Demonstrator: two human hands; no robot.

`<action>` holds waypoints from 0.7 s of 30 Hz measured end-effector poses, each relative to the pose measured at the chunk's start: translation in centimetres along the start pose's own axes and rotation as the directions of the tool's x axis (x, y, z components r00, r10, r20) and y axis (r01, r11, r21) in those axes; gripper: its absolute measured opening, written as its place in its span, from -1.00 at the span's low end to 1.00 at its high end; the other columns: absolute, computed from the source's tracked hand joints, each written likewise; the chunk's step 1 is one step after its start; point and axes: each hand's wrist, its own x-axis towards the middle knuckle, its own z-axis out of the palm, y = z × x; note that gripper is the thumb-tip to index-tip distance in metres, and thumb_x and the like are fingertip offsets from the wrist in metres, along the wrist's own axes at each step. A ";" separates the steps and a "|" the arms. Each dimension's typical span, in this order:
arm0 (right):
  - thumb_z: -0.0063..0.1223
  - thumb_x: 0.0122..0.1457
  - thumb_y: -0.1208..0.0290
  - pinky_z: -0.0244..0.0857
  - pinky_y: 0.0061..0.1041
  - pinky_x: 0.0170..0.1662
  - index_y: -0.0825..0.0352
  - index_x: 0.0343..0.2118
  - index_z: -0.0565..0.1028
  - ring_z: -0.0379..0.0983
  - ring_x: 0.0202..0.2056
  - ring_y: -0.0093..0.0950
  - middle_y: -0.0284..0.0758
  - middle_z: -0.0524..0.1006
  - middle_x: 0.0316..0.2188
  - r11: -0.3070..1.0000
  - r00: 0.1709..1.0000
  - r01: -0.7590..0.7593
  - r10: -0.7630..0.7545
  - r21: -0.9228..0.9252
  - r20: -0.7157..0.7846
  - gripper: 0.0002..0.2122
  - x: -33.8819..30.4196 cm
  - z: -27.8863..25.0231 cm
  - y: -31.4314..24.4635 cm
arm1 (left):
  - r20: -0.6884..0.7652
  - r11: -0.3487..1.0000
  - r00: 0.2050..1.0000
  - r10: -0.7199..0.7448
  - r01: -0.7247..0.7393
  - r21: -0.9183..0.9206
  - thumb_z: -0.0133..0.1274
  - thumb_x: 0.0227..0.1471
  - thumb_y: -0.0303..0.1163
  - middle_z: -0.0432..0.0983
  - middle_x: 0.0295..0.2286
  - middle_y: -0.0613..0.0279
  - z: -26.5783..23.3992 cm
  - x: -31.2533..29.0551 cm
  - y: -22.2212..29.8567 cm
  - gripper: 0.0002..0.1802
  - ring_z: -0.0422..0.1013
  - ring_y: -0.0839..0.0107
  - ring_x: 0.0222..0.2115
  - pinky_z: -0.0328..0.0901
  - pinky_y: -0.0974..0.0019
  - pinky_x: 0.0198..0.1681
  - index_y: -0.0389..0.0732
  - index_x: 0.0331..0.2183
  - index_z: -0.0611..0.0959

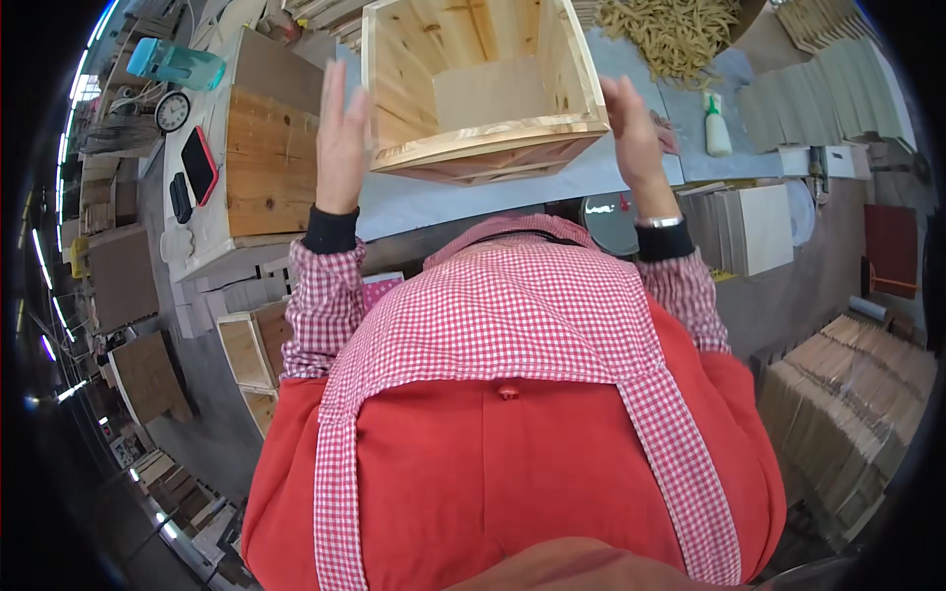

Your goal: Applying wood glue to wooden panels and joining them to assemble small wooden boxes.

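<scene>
An open-topped box of pale wood [483,84] stands tilted on the grey worktable [424,202] in front of me. My left hand [340,138] is flat and upright, fingers together, right beside the box's left wall. My right hand [631,123] is likewise flat against or just off the right wall. Whether the palms press the wood I cannot tell. Neither hand wraps around anything. My red top and checked apron fill the lower view.
A wooden slab [271,163] lies left of the box, with a red phone [200,164], a dark case [180,197], a round clock [172,111] and a teal container [177,64]. A white glue bottle [717,126], a pile of small wooden pieces [675,34] and stacked boards [759,227] are to the right.
</scene>
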 end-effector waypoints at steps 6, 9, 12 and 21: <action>-0.15 0.29 0.34 0.22 -0.55 0.03 0.53 0.04 0.36 0.38 -0.05 -0.55 -0.25 0.47 -0.06 0.945 0.991 0.134 -0.137 -0.298 0.011 -0.62 -3.0 1.4 -1.6 | 0.670 0.406 0.687 0.283 -0.718 0.565 0.20 -0.14 -0.14 0.02 0.22 0.05 9.0 -0.1 5.6 -0.09 -0.11 0.09 0.27 -0.13 -0.14 0.24 -0.22 0.19 0.20; -0.09 0.26 0.44 0.25 -0.58 0.00 0.54 0.07 0.32 0.36 -0.05 -0.57 -0.23 0.46 -0.05 0.982 0.994 0.106 -0.105 -0.159 0.017 -0.63 -3.0 1.8 -1.8 | 0.747 0.467 0.628 0.216 -0.739 0.486 0.22 -0.18 -0.10 0.03 0.23 0.17 12.4 0.9 5.0 -0.03 -0.10 0.11 0.27 -0.11 -0.21 0.22 -0.18 0.21 0.17; -0.11 0.26 0.47 0.27 -0.57 -0.02 0.54 0.12 0.26 0.36 -0.04 -0.56 -0.21 0.43 -0.01 0.988 0.994 0.096 -0.088 -0.119 0.067 -0.60 -2.8 1.4 -2.1 | 0.737 0.480 0.637 0.226 -0.731 0.484 0.23 -0.20 -0.07 0.02 0.23 0.16 12.8 1.5 4.4 0.01 -0.11 0.12 0.27 -0.10 -0.22 0.21 -0.17 0.22 0.14; -0.10 0.26 0.45 0.32 -0.53 -0.04 0.50 0.12 0.26 0.39 -0.06 -0.52 -0.22 0.41 0.00 0.967 0.988 0.138 -0.119 -0.212 0.101 -0.60 -2.8 0.6 -2.3 | 0.775 0.481 0.612 0.160 -0.734 0.480 0.12 -0.12 0.15 -0.02 0.24 0.17 12.4 1.6 4.9 0.01 -0.12 0.15 0.28 -0.11 -0.25 0.21 -0.17 0.22 0.12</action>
